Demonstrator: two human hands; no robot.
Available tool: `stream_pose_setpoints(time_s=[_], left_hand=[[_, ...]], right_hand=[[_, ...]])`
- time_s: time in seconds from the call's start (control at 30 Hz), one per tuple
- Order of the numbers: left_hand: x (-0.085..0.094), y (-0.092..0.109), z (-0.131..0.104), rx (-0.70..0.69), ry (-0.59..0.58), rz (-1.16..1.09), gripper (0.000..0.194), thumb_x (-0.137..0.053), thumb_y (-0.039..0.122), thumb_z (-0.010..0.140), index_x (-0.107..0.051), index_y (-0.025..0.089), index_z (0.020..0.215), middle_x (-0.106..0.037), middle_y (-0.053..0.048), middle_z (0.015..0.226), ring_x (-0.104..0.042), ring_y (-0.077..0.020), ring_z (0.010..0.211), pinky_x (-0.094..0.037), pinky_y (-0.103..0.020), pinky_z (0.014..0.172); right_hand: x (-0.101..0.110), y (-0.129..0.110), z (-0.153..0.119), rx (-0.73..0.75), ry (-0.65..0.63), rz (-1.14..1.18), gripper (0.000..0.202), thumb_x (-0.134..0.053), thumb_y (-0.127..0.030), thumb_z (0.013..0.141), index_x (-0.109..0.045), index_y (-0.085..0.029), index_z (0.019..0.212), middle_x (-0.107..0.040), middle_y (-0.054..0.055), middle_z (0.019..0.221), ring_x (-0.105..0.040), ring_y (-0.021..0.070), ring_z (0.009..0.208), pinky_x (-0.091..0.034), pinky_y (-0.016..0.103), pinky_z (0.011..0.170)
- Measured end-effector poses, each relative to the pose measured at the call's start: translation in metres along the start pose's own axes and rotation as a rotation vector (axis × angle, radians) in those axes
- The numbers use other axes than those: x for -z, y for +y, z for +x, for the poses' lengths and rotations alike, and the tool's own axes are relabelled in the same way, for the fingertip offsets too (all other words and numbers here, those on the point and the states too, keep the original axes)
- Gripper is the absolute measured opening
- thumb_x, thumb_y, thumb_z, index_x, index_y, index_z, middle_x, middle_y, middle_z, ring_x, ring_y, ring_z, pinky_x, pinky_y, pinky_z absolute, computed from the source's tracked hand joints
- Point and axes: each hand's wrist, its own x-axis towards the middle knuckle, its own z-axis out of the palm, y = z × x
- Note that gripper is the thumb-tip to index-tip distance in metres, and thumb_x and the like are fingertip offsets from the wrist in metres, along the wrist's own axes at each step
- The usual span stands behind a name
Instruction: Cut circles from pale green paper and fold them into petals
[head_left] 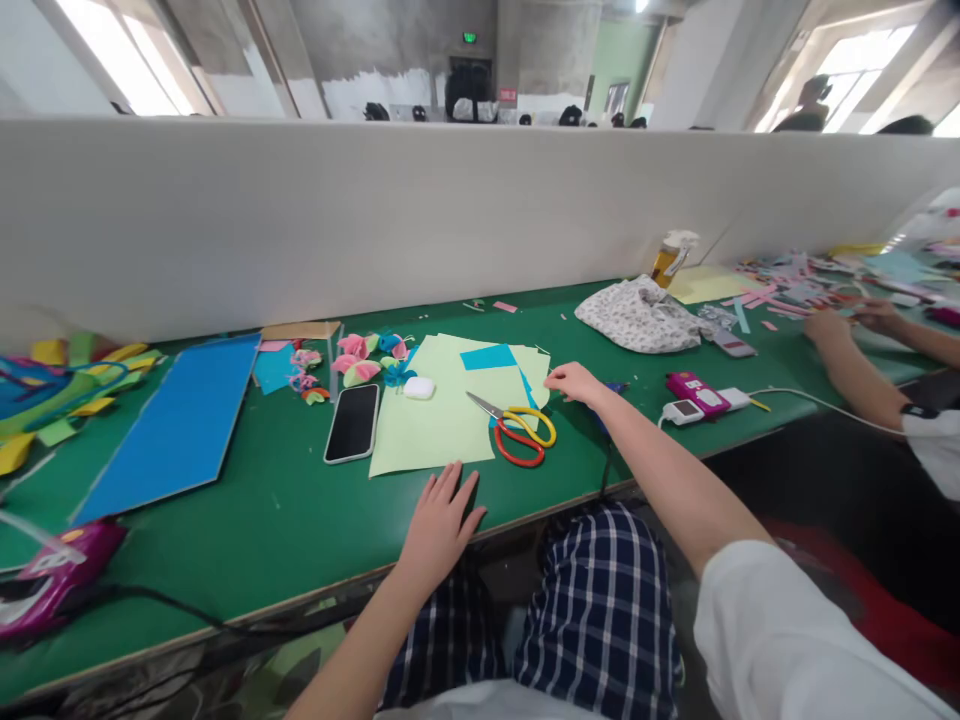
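Note:
My left hand [444,515] rests flat at the table's front edge, fingers spread, holding nothing. My right hand [574,382] pinches the rounded edge of a pale green paper piece [541,392], its fingers partly covering that edge. Scissors [501,412] with one yellow and one red handle lie a little apart, to the left of this hand. They overlap a larger pale green paper sheet [427,435]. Blue paper strips [487,357] and a small white case [418,388] also sit on the sheet. A phone [352,424] lies beside its left edge.
Pink and blue paper flowers [357,358] lie behind the phone. A blue board [180,420] and a purple glue gun [60,580] are at left. To the right are a patterned cloth [641,315], a spray bottle [673,258], a purple device [696,392] and a co-worker's hands [832,325].

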Motion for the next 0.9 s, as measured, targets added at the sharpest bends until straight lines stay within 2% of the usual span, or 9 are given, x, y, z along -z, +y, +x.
stream_pose_setpoints(time_s=[0.3,0.43,0.53,0.6,0.67,0.73,0.8,0.9], left_hand=[[0.003,0.004,-0.003,-0.051,0.024,0.074,0.044,-0.049,0.035,0.097,-0.06,0.014,0.135,-0.055,-0.021,0.145,-0.052,-0.0334,0.134,-0.047,-0.052,0.107],[0.006,0.003,-0.002,-0.054,0.04,0.059,0.042,-0.052,0.035,0.095,-0.063,0.014,0.13,-0.059,-0.021,0.14,-0.057,-0.0353,0.129,-0.051,-0.054,0.103],[0.01,-0.002,0.008,-0.044,0.052,0.041,0.037,-0.05,0.032,0.096,-0.067,0.016,0.124,-0.066,-0.019,0.13,-0.063,-0.0333,0.12,-0.054,-0.051,0.1],[0.011,-0.006,0.02,-0.047,0.055,0.025,0.036,-0.047,0.03,0.097,-0.067,0.016,0.124,-0.067,-0.018,0.128,-0.062,-0.0322,0.122,-0.053,-0.049,0.101],[0.009,-0.007,0.033,-0.07,0.043,0.008,0.037,-0.049,0.03,0.096,-0.065,0.015,0.126,-0.063,-0.019,0.135,-0.056,-0.0337,0.13,-0.05,-0.05,0.104],[0.004,-0.006,0.045,-0.103,0.011,-0.007,0.04,-0.055,0.032,0.094,-0.062,0.018,0.131,-0.055,-0.019,0.145,-0.05,-0.0362,0.136,-0.047,-0.052,0.107],[-0.001,-0.003,0.053,-0.119,-0.023,-0.013,0.046,-0.059,0.037,0.092,-0.06,0.019,0.134,-0.051,-0.021,0.148,-0.047,-0.0387,0.138,-0.045,-0.056,0.107],[-0.006,-0.004,0.057,-0.111,-0.058,-0.012,0.049,-0.056,0.039,0.094,-0.056,0.016,0.138,-0.051,-0.024,0.147,-0.049,-0.038,0.136,-0.043,-0.057,0.109]], right_hand=[[-0.002,-0.031,0.04,-0.033,-0.143,-0.247,0.032,-0.061,-0.033,0.097,-0.061,-0.018,0.125,-0.063,0.01,0.128,-0.066,0.0237,0.106,-0.057,0.044,0.088],[0.001,-0.045,0.04,0.0,-0.088,-0.398,0.032,-0.061,-0.033,0.097,-0.06,-0.018,0.125,-0.063,0.01,0.127,-0.066,0.0238,0.106,-0.057,0.044,0.088],[-0.005,-0.045,0.01,0.075,0.019,-0.488,0.031,-0.061,-0.033,0.097,-0.061,-0.019,0.125,-0.062,0.01,0.129,-0.065,0.0236,0.107,-0.056,0.044,0.09],[-0.019,-0.037,-0.023,0.135,0.018,-0.531,0.029,-0.06,-0.033,0.098,-0.062,-0.019,0.122,-0.064,0.009,0.126,-0.066,0.0228,0.105,-0.056,0.044,0.09],[-0.04,-0.024,-0.059,0.188,-0.023,-0.561,0.027,-0.064,-0.034,0.094,-0.066,-0.017,0.116,-0.069,0.01,0.114,-0.066,0.0241,0.102,-0.054,0.043,0.091],[-0.061,-0.011,-0.086,0.221,-0.039,-0.591,0.04,-0.071,-0.027,0.088,-0.063,-0.015,0.125,-0.068,0.013,0.115,-0.063,0.0295,0.111,-0.05,0.041,0.096],[-0.076,-0.004,-0.098,0.228,-0.032,-0.616,0.046,-0.062,-0.015,0.091,-0.056,-0.013,0.136,-0.065,0.018,0.121,-0.059,0.0326,0.118,-0.046,0.042,0.1],[-0.083,-0.005,-0.092,0.209,-0.062,-0.621,0.054,-0.049,-0.003,0.09,-0.049,-0.013,0.143,-0.065,0.02,0.119,-0.059,0.034,0.116,-0.043,0.043,0.098]])
